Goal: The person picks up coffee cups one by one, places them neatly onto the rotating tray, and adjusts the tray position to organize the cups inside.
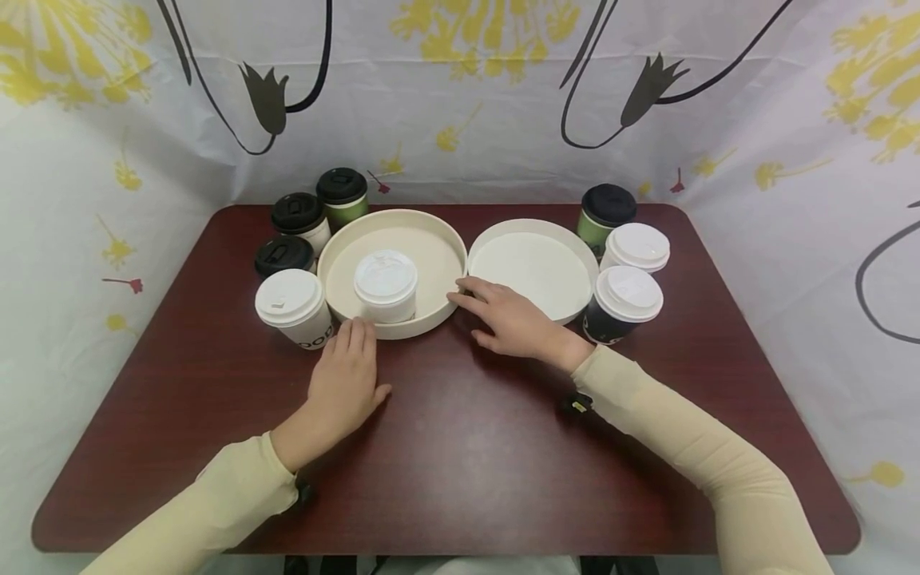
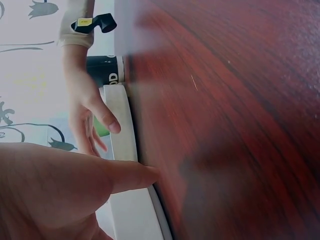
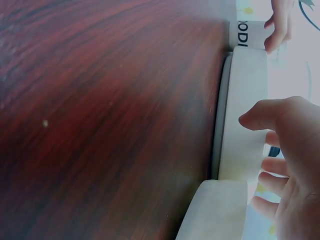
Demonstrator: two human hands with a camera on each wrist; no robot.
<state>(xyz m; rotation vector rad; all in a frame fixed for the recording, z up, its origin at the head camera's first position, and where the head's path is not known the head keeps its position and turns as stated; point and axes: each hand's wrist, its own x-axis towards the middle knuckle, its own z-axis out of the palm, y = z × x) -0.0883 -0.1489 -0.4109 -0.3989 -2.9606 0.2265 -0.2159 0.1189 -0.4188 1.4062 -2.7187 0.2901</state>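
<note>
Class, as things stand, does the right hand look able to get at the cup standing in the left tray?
Probably yes: the right hand, its fingertips at the right rim of the left tray, seems to have only that low rim and bare tray floor before the cup.

Head view: bright, evenly lit, apparently from above. Soft glare is spread over the desk (image 1: 467,463) at mid-front; diffuse shadows are cast under the sleeves (image 1: 676,423). Perspective is stretched toward the lower corners. Wrist views: backdrop (image 1: 460,156) is washed out to near-white, desk rendered dark red, hazy at its far end. In left wrist view, a blurred shadow is thrown beside the left hand (image 2: 65,190).
</note>
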